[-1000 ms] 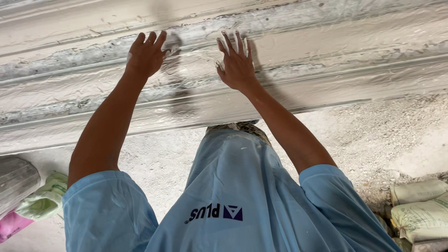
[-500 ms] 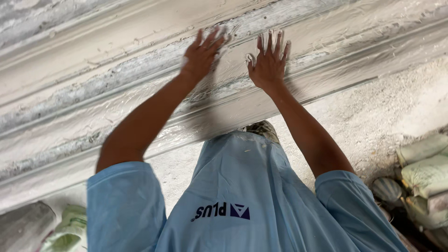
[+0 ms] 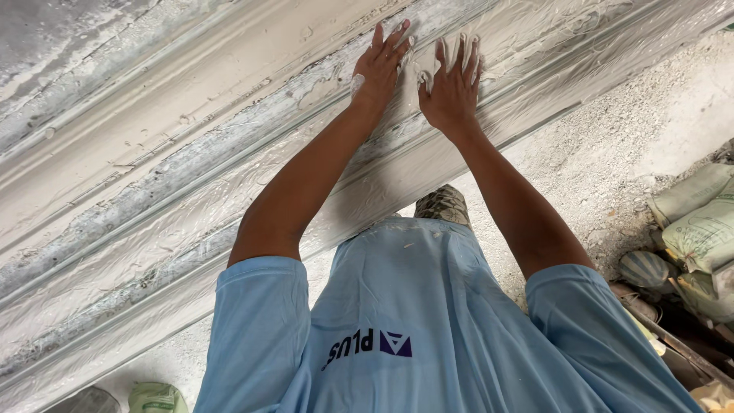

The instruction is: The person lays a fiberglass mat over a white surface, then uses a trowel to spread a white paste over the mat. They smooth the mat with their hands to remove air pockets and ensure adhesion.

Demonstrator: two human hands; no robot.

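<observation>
I press my left hand [image 3: 380, 67] and right hand [image 3: 451, 84], both spread flat and holding nothing, on the half-smoothed wet plaster moulding [image 3: 229, 191].

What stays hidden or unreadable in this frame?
- Palms of left hand and right hand: head view, pressed flat on wet plaster mould, backs facing camera.
- Mould's ends: cut off by frame edges.
- Person's legs: hidden under blue shirt.
- Sacks: cut off at right edge.

Soft daylight falls evenly, quite bright at the upper right of the frame. My arms throw only weak shadows. The picture is sharp, with slight stretching at the edges.
</observation>
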